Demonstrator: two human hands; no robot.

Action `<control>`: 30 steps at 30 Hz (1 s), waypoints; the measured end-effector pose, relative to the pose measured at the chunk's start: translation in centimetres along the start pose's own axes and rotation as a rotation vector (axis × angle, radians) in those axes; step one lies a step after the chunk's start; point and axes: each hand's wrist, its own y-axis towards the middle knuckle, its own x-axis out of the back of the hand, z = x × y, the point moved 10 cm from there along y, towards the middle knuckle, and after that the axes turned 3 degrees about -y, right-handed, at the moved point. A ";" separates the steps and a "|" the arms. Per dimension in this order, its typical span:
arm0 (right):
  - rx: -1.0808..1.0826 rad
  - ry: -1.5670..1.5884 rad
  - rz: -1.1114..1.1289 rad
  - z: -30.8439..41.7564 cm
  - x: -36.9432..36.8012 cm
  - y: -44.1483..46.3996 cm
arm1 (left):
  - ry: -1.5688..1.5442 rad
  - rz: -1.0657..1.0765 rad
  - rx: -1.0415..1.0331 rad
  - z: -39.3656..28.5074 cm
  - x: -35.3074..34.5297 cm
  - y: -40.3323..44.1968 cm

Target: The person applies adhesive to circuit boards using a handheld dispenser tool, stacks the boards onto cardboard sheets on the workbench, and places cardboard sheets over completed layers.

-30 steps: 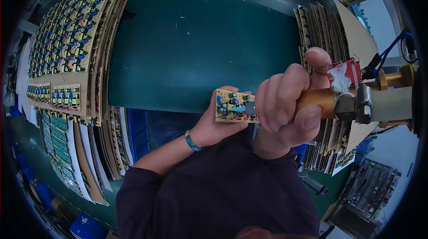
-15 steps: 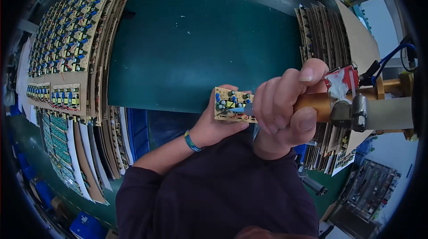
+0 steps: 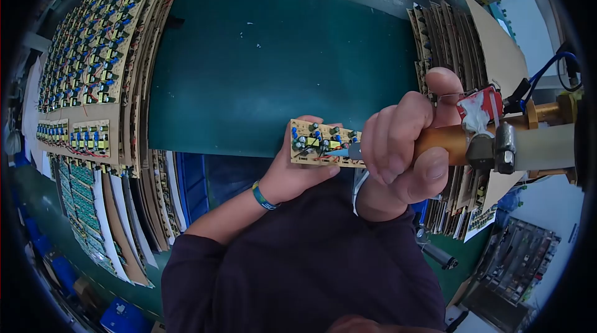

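Note:
My left hand (image 3: 292, 174) is closed round a tan circuit board (image 3: 298, 157), fingers behind it and thumb along its lower edge. Yellow, blue and dark components and short wires stand on the board. My right hand (image 3: 404, 146) grips a glue dispenser (image 3: 451, 145) with an amber barrel. One finger is raised near a red switch part (image 3: 482, 104) smeared with white material. The dispenser's pale blue nozzle (image 3: 339, 152) points left, its tip over the components; whether it touches them I cannot tell. My right hand hides the board's right end.
On the left stand layered stacks of populated boards (image 3: 93, 41) on cardboard, with green boards (image 3: 81, 208) below. More stacked cardboard layers (image 3: 444, 41) rise at the right. A green work surface (image 3: 280, 59) lies between them. Blue cables (image 3: 544, 75) run from the dispenser.
My left hand has shifted the board slightly left. My right hand and the dispenser have moved slightly right, and a finger has lifted from the switch part.

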 end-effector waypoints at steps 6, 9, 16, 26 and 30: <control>-0.003 -0.006 -0.014 0.0 0.8 -0.4 | -0.086 -0.020 -0.004 -0.1 0.3 0.0; -0.003 0.023 0.009 -0.1 0.8 -0.6 | -0.061 0.002 -0.009 -0.2 0.1 -0.1; -0.023 0.058 0.022 -0.4 1.0 -0.7 | -0.058 -0.009 0.018 -0.3 0.1 -0.3; -0.014 0.061 0.053 -0.5 0.8 -0.8 | -0.090 -0.018 0.026 -0.3 0.0 -0.2; -0.016 0.050 0.006 -0.6 0.9 -0.7 | -0.056 -0.018 0.024 -0.2 0.2 -0.2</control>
